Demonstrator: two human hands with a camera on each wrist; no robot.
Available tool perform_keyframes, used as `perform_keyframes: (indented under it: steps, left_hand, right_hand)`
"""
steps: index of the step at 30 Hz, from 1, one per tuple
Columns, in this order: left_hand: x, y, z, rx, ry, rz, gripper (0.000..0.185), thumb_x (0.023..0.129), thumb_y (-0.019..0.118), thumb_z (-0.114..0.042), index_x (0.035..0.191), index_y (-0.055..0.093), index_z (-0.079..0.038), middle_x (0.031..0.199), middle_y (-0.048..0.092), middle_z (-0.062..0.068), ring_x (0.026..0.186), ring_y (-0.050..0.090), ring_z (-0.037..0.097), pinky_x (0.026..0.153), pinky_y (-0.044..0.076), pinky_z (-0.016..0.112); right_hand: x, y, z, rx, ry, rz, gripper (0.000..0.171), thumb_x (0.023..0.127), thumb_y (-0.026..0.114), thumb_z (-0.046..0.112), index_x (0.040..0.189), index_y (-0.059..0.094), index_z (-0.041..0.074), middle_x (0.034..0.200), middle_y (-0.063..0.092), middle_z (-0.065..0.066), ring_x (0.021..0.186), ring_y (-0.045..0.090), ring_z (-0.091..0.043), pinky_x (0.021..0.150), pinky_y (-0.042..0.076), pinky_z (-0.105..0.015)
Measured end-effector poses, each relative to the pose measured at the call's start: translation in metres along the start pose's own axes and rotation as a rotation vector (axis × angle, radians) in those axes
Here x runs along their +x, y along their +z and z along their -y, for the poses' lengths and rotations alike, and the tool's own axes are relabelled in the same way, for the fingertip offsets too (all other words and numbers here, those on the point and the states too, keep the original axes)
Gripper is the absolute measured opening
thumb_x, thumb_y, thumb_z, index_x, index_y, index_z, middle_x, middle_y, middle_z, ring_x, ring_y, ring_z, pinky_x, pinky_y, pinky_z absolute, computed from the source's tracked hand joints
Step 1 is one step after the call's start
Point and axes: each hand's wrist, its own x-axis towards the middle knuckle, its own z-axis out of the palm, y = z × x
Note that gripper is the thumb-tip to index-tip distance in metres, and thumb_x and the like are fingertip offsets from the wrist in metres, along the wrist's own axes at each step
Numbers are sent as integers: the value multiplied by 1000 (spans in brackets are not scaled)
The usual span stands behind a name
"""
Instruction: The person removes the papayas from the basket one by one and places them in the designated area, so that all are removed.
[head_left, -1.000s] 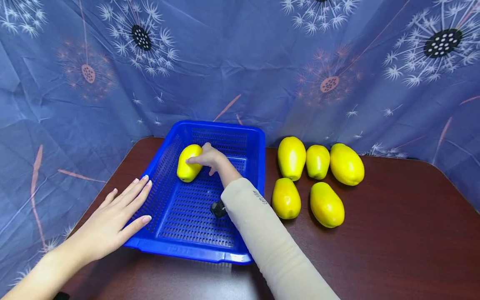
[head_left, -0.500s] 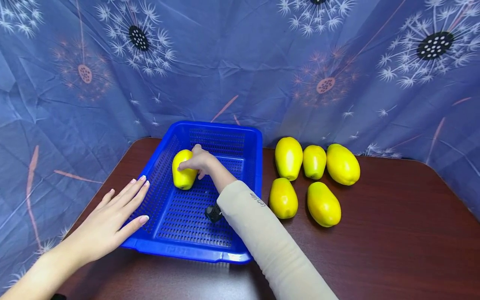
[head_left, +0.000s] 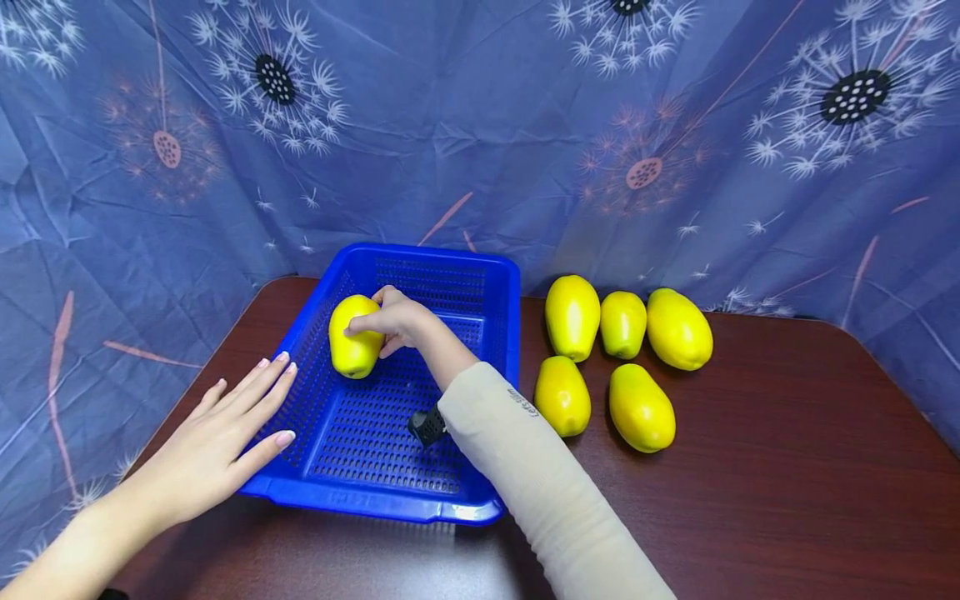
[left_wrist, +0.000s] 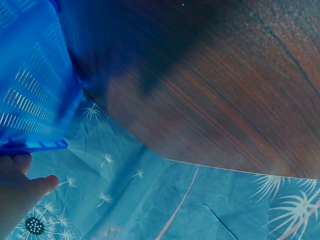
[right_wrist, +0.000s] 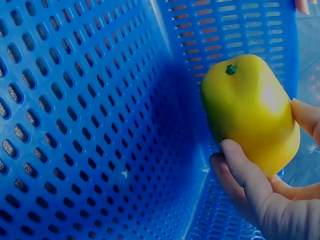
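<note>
a dark brown table [head_left: 787, 492] stands against a creased blue dandelion-print curtain [head_left: 480, 125], apparently evenly lit.

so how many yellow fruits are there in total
6. One yellow fruit is in the blue basket, gripped by the right hand. Five lie on the table right of the basket: three in back, two in front. None appear hidden.

Staged recording corner rather than a lived-in room. A blue curtain [head_left: 480, 125] printed with dandelion heads hangs creased across the whole background, hiding the walls. Before it stands a dark reddish wood-grain tabletop [head_left: 787, 467] with rounded corners, carrying only a blue plastic basket [head_left: 480, 508] and identical yellow fruits [head_left: 641, 408].
</note>
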Motion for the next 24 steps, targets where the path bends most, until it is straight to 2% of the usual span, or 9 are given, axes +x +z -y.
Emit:
perform_keyframes:
  steps: [9, 17, 24]
  left_hand:
    - [0, -2, 0, -5, -11, 13, 65, 95, 53, -31, 149, 23, -10, 155, 16, 6, 142, 1, 14, 110, -2, 52]
    - [-1, -1, -1, -3, -6, 6, 65, 94, 53, -30, 149, 24, -10, 155, 17, 6, 142, 1, 14, 110, -1, 53]
    - [0, 0, 0, 0, -9, 10, 65, 95, 52, -31, 149, 23, -11, 155, 15, 5, 142, 1, 14, 110, -1, 53]
  right_hand:
    - [-7, 1, 6, 71, -24, 38, 64, 79, 72, 12, 130, 34, 7, 119, 44, -18, 96, 60, -41, 82, 51, -46]
    - [-12, 0, 13, 140, -9, 48, 65, 78, 74, 13, 131, 36, 9, 112, 47, -17, 80, 61, -33, 80, 52, -45]
    - [-19, -5, 19, 187, -29, 46, 68, 78, 74, 14, 133, 36, 11, 113, 48, -15, 81, 63, -32, 74, 54, -42]
